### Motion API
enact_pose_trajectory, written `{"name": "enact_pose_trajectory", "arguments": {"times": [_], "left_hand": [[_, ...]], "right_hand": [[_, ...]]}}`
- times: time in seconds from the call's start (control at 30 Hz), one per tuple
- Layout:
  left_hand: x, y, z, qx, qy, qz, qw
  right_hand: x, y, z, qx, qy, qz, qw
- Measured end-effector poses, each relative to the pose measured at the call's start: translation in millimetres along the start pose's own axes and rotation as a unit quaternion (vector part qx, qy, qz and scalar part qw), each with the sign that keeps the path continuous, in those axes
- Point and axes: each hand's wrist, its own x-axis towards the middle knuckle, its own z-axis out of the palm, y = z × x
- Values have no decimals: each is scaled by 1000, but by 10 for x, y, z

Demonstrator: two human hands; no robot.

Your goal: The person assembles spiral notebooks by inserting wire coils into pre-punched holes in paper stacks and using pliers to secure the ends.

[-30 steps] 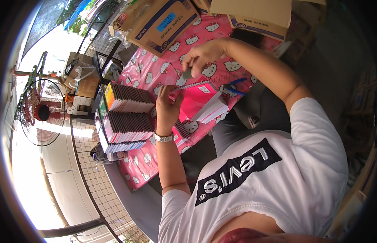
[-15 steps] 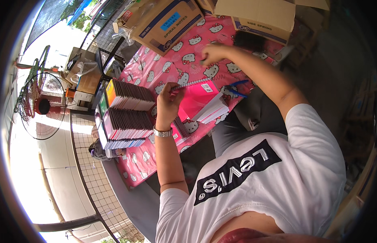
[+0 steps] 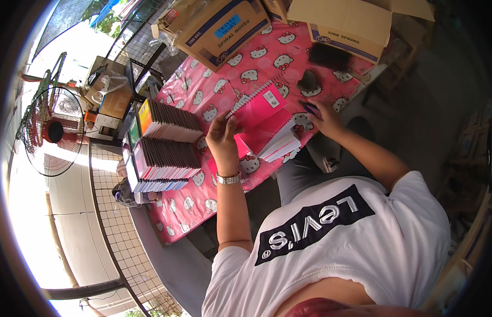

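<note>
A bright pink spiral notebook [image 3: 262, 107] lies at a slant on the table, its wire coil along the far edge and its coil end sticking out past the far right corner. My left hand [image 3: 223, 133] pinches the notebook at the left end of the coil. Beneath and nearer me are more pink notebooks [image 3: 280, 147] with white pages showing. Just right of them, my right hand [image 3: 328, 122] is closed around blue-handled pliers [image 3: 310, 108]; their jaws are hard to make out. A small dark grey rounded object [image 3: 307, 81] sits beyond the pliers.
Rows of stacked spiral notebooks [image 3: 166, 142] stand on the left of the pink patterned tablecloth [image 3: 185, 208]. At the back are a cardboard box [image 3: 225, 34], an open carton [image 3: 346, 29] and a black pile [image 3: 329, 56]. A fan [image 3: 56, 132] stands far left.
My right hand has come back from the far side of the table to the pliers and taken hold of them. The grey object now rests on the cloth. My left hand has shifted slightly right and nearer.
</note>
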Motion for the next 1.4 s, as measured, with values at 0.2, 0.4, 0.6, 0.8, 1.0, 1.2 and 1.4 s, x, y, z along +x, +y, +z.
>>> {"name": "enact_pose_trajectory", "arguments": {"times": [0.2, 0.4, 0.6, 0.8, 1.0, 1.2, 1.4], "left_hand": [[-97, -7, 144, 15, 52, 58, 997], [-186, 133, 238, 180, 104, 163, 964], [-259, 141, 58, 405, 158, 315, 844], [-513, -175, -632, 36, 335, 131, 932], [-1140, -867, -1250, 16, 424, -40, 905], [-1440, -1143, -1281, 317, 477, -76, 816], [-1419, -1249, -1300, 316, 468, -54, 823]], "right_hand": [[443, -1734, -498, 91, 12, -165, 982], [598, -1943, -424, 15, 5, -219, 976], [717, -1916, -351, 552, -332, 219, 733], [739, -1376, -396, 111, 26, -122, 986], [176, 354, 180, -100, -66, -92, 989], [676, 640, 51, -68, -59, 12, 996], [1272, 1431, -405, -417, 0, 45, 908]]}}
